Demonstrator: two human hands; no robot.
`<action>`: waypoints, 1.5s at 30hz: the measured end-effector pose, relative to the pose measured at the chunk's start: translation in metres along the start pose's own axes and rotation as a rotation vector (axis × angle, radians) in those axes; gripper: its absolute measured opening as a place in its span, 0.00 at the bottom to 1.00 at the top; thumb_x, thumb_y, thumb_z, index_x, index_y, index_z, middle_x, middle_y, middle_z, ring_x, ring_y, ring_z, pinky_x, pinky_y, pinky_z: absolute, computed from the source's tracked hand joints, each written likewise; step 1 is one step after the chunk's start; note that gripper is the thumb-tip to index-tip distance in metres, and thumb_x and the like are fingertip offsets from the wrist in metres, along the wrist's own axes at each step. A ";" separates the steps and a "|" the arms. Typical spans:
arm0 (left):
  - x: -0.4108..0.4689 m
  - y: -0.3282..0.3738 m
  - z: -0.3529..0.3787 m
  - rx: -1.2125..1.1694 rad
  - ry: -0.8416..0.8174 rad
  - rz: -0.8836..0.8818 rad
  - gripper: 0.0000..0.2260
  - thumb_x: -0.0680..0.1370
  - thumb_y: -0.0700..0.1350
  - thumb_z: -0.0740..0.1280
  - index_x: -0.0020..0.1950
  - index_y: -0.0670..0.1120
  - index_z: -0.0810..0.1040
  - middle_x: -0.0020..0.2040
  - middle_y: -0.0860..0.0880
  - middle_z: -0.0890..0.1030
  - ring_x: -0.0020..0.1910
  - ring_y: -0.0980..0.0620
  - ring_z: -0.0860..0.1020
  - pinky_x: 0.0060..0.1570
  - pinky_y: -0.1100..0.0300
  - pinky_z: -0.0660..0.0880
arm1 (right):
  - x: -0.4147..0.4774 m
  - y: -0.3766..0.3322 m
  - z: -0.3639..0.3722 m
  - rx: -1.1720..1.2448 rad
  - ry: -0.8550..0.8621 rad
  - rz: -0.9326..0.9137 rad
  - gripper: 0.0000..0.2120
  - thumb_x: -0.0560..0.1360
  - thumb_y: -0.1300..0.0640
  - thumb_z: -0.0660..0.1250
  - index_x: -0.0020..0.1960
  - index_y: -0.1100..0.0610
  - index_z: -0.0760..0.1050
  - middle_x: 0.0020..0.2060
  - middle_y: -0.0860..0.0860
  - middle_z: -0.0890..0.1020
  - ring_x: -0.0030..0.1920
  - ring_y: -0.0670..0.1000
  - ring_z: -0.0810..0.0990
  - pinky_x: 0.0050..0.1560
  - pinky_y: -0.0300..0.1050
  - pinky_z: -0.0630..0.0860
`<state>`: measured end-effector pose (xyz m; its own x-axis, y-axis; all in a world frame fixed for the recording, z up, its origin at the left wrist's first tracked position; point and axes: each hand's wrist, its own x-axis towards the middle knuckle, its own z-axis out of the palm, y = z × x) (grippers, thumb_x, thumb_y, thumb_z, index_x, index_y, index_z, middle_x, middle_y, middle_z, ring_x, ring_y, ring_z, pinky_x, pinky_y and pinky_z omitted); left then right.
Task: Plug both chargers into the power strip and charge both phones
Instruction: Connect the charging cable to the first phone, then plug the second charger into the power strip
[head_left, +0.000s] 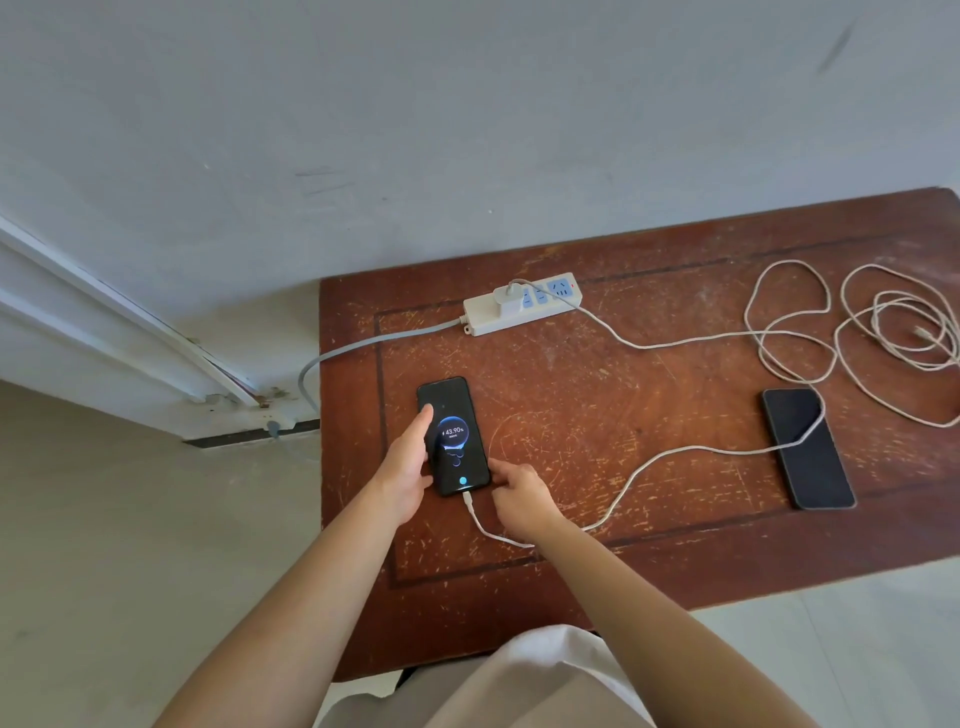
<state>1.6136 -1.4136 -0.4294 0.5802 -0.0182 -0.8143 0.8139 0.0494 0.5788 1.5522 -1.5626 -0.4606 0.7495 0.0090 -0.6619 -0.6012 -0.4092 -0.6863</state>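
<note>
A white power strip (519, 307) lies at the table's far side with one white charger (511, 295) plugged into it. Its white cable (670, 454) runs right, crosses the second phone and ends in the near phone's bottom port. That near phone (457, 441) lies flat, its screen lit with a charging display reading 43.90%. My left hand (408, 467) rests along its left edge, fingers on the screen. My right hand (519, 499) touches its lower right corner beside the plug. A second dark phone (808, 449) lies at the right, screen off. Another coiled cable (904, 332) lies loose at the far right.
The worn brown wooden table (597, 395) stands against a grey wall. The strip's grey cord (363, 343) drops off the table's left edge toward the floor. A white door frame (130, 322) is at the left. My light-coloured clothing shows at the bottom.
</note>
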 end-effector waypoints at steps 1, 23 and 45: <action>-0.001 0.000 -0.002 -0.015 -0.001 0.006 0.31 0.82 0.62 0.60 0.80 0.48 0.61 0.80 0.44 0.64 0.77 0.44 0.63 0.74 0.42 0.60 | 0.000 0.000 -0.003 0.006 -0.010 0.005 0.31 0.76 0.70 0.53 0.73 0.51 0.73 0.61 0.57 0.81 0.48 0.58 0.81 0.44 0.43 0.75; -0.042 0.007 0.190 1.145 0.011 0.879 0.26 0.84 0.58 0.53 0.79 0.47 0.62 0.81 0.43 0.61 0.80 0.44 0.58 0.77 0.40 0.59 | -0.107 0.138 -0.240 0.018 0.785 0.077 0.29 0.82 0.47 0.62 0.80 0.52 0.59 0.80 0.56 0.58 0.79 0.59 0.56 0.76 0.59 0.58; -0.012 -0.058 0.535 1.710 -0.254 0.972 0.29 0.84 0.53 0.59 0.82 0.48 0.53 0.83 0.43 0.50 0.82 0.43 0.48 0.79 0.44 0.52 | -0.096 0.285 -0.531 -0.043 0.784 0.212 0.30 0.79 0.55 0.63 0.79 0.57 0.58 0.78 0.62 0.58 0.78 0.65 0.56 0.74 0.61 0.61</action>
<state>1.5753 -1.9502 -0.4304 0.6324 -0.7054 -0.3200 -0.6371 -0.7087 0.3031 1.4566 -2.1649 -0.4327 0.6066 -0.7077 -0.3622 -0.7530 -0.3654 -0.5472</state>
